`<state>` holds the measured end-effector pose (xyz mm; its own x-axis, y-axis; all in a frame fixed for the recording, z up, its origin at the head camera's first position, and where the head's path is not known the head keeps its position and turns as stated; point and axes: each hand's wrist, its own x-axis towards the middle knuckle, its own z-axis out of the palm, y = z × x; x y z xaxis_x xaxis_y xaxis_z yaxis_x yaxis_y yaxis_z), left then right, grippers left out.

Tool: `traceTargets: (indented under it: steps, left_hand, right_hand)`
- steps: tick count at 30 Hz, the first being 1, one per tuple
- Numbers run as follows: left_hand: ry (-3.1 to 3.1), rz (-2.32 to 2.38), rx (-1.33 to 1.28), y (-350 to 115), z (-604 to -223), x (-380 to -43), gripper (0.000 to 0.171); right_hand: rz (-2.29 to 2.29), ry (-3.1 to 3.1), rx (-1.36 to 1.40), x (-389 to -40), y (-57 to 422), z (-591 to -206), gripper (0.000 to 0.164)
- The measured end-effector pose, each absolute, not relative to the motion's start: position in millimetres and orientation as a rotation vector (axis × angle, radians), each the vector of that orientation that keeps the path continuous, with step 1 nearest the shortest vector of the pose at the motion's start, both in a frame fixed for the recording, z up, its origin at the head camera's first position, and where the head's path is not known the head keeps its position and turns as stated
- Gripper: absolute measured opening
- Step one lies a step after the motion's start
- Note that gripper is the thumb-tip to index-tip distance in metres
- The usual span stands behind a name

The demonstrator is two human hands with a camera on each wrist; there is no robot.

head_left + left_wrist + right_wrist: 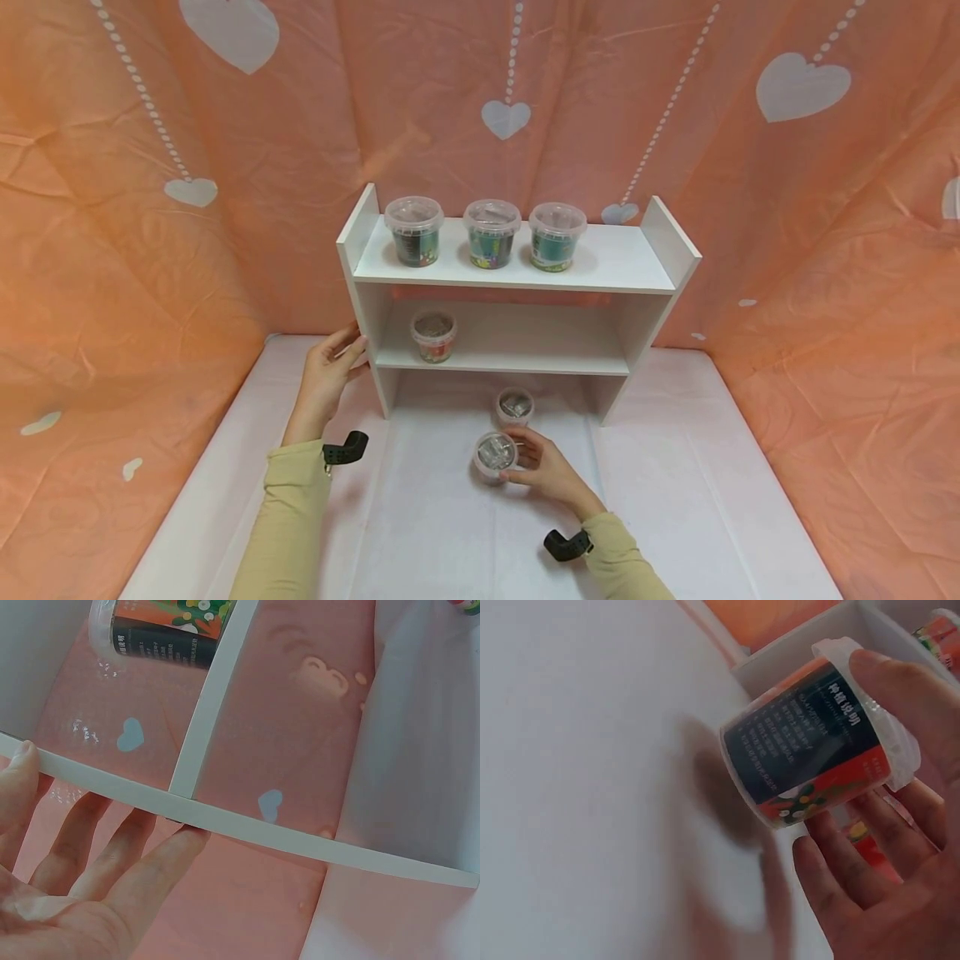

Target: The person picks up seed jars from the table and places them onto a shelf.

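My right hand (547,467) grips a small clear-lidded plastic tub (494,452) by its rim, thumb on one side and fingers on the other. Its dark and orange printed label shows in the right wrist view, and a shadow falls on the white cloth beside its base. Just behind stands a second tub (515,405), under the shelf's lower board. At the left, my left hand (324,379) touches the side panel (255,838) of the white shelf (502,367), its fingers stretched along the outer face and the thumb by the front edge.
Three tubs with green and dark labels, one of them a left tub (416,237), line the top board. An orange-labelled tub (434,337) stands on the middle board's left side. White cloth (435,533) covers the table, and an orange curtain (420,100) with hearts surrounds it.
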<state>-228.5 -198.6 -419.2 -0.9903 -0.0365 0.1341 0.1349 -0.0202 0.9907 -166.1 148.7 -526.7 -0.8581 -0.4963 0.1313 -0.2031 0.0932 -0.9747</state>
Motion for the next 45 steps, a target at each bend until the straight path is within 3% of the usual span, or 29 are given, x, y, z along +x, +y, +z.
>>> traceTargets:
  steps: [10,22,33,45]
  left_hand:
    - [-2.109,-2.163,-0.094,-199,-419,-228,0.055]
    - [-2.111,-2.160,-0.100,-198,-419,-229,0.054]
    - [-2.106,-2.162,-0.098,-199,-419,-229,0.054]
    - [-2.112,-2.155,-0.098,-199,-420,-228,0.054]
  right_hand:
    - [-1.906,2.057,-0.694,-171,151,-529,0.066]
    - [-1.859,2.158,-0.773,-172,152,-489,0.066]
    - [-1.822,2.238,-0.834,-181,149,-431,0.061]
    - [-1.840,2.271,-0.710,-210,152,-417,0.063]
